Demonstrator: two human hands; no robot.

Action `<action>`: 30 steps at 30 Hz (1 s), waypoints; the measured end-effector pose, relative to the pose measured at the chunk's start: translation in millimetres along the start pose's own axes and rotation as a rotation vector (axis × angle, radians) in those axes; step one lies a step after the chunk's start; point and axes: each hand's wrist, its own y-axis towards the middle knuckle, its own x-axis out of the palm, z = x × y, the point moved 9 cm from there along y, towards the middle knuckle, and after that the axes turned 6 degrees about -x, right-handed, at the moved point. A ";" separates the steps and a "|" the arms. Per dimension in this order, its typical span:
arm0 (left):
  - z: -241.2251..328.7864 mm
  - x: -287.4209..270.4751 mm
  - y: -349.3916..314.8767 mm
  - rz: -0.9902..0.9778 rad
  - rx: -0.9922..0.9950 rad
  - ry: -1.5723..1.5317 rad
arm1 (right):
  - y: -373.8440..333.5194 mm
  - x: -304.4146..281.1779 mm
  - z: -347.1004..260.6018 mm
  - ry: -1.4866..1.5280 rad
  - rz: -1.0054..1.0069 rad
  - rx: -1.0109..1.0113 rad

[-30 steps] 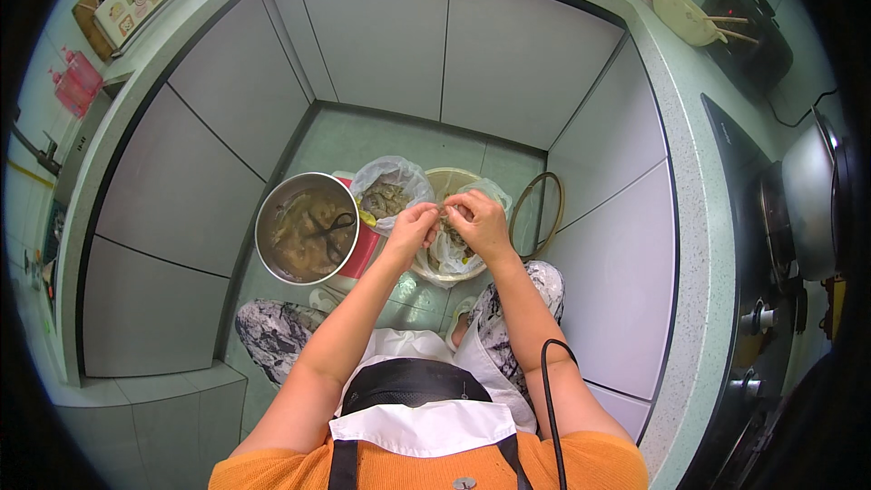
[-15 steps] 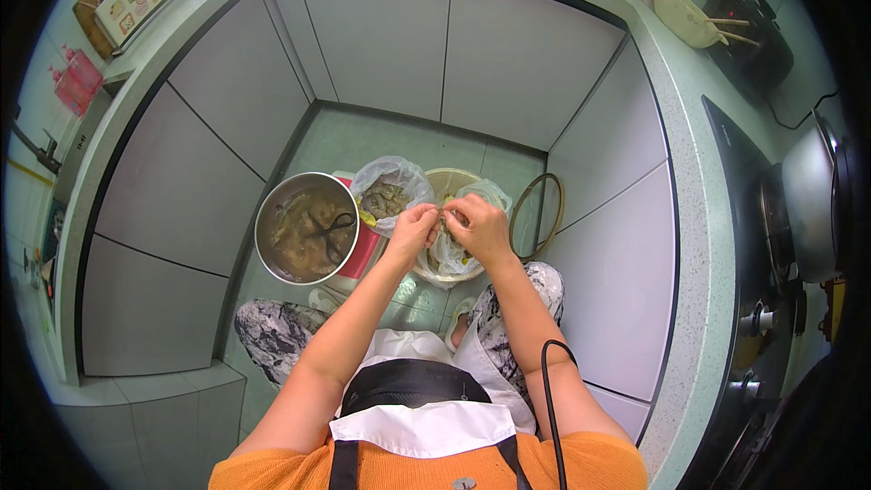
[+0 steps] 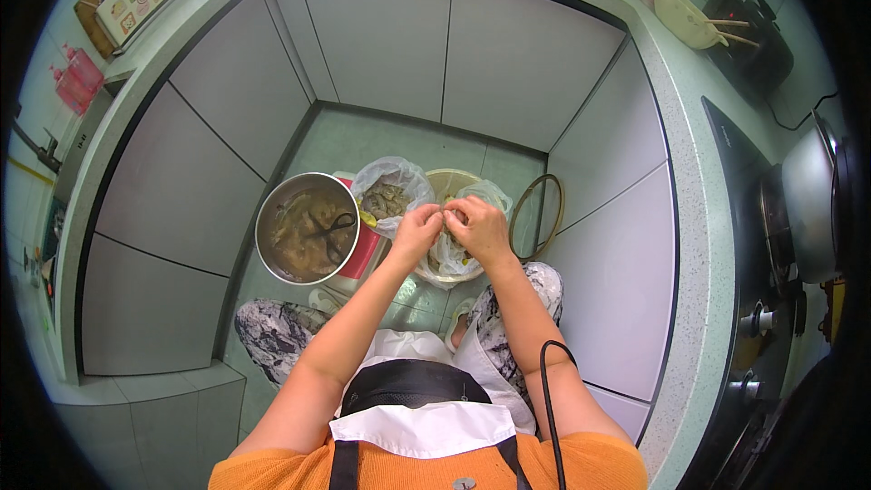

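Note:
My left hand (image 3: 418, 231) and my right hand (image 3: 481, 229) meet fingertip to fingertip over a round bin (image 3: 442, 177) lined with a clear plastic bag (image 3: 491, 192). Both are closed in a pinch; what sits between the fingers is too small to make out. Just left of the bin, a white plastic bag (image 3: 414, 180) stands open around a heap of small greyish pieces, perhaps shrimp (image 3: 386, 200). Farther left is a steel pot (image 3: 261, 234) of cloudy brown water with pale pieces in it. Black-handled scissors (image 3: 337, 225) lie across the pot's contents.
The pot rests on a pink-and-white stand (image 3: 363, 252). Right of the bin, a brown hoop (image 3: 514, 231) leans by the grey cabinets (image 3: 617, 191). My knees flank the bin. A counter (image 3: 676, 100) curves around, with a hob and a large pot (image 3: 810, 204) at right.
My hands stay over the bin, with only a slight shift of the fingers. The containers have not moved.

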 end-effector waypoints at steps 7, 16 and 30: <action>0.9 2.1 -3.9 -0.023 -0.017 0.031 | -0.3 2.6 -2.8 -0.036 -0.042 0.001; -1.3 3.8 -3.6 -0.037 0.009 0.120 | -2.5 11.3 1.5 -0.073 -0.042 0.002; -0.2 8.6 -11.3 -0.162 -0.182 -0.322 | -15.0 41.2 45.2 0.916 -0.083 0.384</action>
